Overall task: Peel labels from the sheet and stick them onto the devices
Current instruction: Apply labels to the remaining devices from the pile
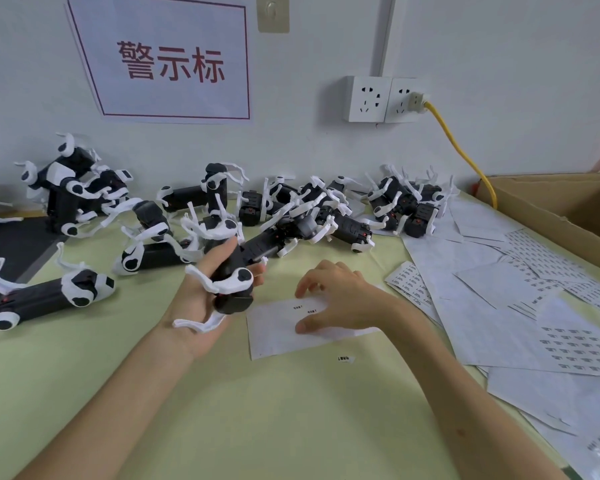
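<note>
In the head view, the nearly bare label sheet [278,336] is lying on the tabletop [222,410] just beside the held device. It could lift along with a peeling label, since only the right hand [340,299] is pinning it. A stray label [346,358] is lying loose nearby. The right hand is resting half-open, thumb pressing the sheet, with nothing visibly pinched. The left hand [201,306] is gripping one device [231,289] upright, fingers wrapping round it.

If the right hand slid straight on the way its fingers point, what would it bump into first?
Most likely the black-and-white device held in the left hand. The right hand points left across the label sheet with nothing between, though depth is unclear.
</note>
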